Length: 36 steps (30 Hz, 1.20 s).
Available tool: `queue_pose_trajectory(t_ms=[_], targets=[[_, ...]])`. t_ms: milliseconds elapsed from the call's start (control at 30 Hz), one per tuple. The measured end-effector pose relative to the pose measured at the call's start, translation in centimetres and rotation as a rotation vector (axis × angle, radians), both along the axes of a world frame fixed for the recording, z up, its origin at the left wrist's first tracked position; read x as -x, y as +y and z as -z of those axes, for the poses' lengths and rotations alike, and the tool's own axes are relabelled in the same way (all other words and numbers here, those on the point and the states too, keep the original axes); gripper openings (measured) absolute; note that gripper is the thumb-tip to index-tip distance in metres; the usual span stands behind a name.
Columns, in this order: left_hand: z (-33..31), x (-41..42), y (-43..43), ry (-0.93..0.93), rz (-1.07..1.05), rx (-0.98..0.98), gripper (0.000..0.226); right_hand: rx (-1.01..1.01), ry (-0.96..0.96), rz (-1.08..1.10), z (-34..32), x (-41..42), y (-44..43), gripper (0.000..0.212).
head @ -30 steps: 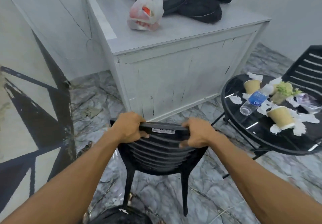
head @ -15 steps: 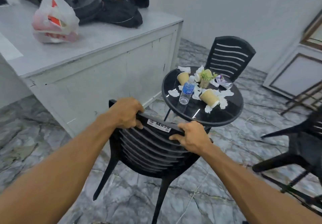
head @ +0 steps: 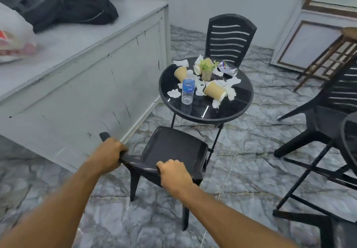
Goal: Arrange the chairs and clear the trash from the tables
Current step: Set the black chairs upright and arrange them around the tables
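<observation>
A black plastic chair [head: 173,147] stands on the floor just in front of the round black table [head: 241,108], its seat facing the table. My left hand [head: 110,155] grips the left end of its top rail and my right hand [head: 174,174] grips the right end. The table carries a clear water bottle [head: 187,90], three yellow paper cups [head: 214,92], torn white paper scraps [head: 173,93], a crushed can [head: 227,69] and a small potted plant [head: 206,72]. A second black chair [head: 229,39] stands at the table's far side.
A grey counter [head: 92,70] runs along the left with black bags [head: 83,8] and a plastic bag [head: 13,41]. A third black chair [head: 324,116] and part of another table [head: 347,141] stand at the right. A wooden stool [head: 332,54] leans by the wall. A thin cord [head: 251,124] lies on the floor.
I have turned right and carried the chair toward the round table; it now stands near the table's front edge, seat in view. Both hands keep their grip on the rail.
</observation>
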State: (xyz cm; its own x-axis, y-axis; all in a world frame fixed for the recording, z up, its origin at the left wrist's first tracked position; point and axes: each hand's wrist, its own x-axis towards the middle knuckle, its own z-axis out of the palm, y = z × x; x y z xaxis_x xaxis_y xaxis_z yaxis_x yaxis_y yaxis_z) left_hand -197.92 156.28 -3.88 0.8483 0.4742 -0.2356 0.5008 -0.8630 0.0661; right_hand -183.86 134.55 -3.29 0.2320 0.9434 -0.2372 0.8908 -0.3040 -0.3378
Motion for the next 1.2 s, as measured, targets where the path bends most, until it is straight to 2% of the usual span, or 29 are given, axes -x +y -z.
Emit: queue_pose_trajectory(t_ms=[100, 233, 300, 367, 533, 667, 733, 867, 967, 1133, 1200], targets=[[2.2, 3.7, -0.1, -0.015, 0.088, 0.010, 0.028, 0.115, 0.039, -0.089, 0.9, 3.6, 0.2, 0.029], [1.7, 2.4, -1.9, 0.083, -0.011, -0.058, 0.024, 0.109, -0.032, -0.114, 0.8, 2.0, 0.7, 0.029], [0.1, 0.1, -3.2, 0.055, 0.009, -0.022, 0.020, 0.042, -0.021, -0.089, 0.2, -0.3, 1.4, 0.020], [-1.8, -2.4, -4.7, 0.009, 0.054, -0.038, 0.027, -0.020, -0.008, -0.036, -0.2, -2.2, 1.6, 0.005], [-3.1, -5.0, -6.4, 0.068, 0.085, -0.162, 0.026, 0.019, 0.000, 0.015, -0.7, -4.6, -0.1, 0.020], [-2.1, -2.3, -6.7, 0.059, 0.125, -0.159, 0.015, 0.064, -0.069, 0.024, 0.3, -2.0, -2.0, 0.014], [-0.3, 0.4, -7.1, 0.023, 0.122, -0.146, 0.006, 0.113, -0.056, 0.022, 0.7, 1.1, -2.8, 0.019], [2.4, 4.3, -7.2, -0.009, 0.090, -0.082, 0.020, 0.146, -0.059, 0.014, 1.5, 4.8, -3.6, 0.026], [2.7, 4.3, -7.5, 0.013, 0.058, -0.106, 0.021, 0.145, -0.083, 0.021, 1.7, 4.7, -3.8, 0.024], [1.1, 2.1, -8.1, 0.039, -0.008, -0.116, 0.011, 0.107, 0.055, 0.015, 2.0, 1.3, -3.6, 0.003], [0.2, 1.9, -8.8, 0.078, -0.016, -0.096, 0.006, 0.119, 0.112, 0.013, 2.5, 0.6, -4.4, 0.005]])
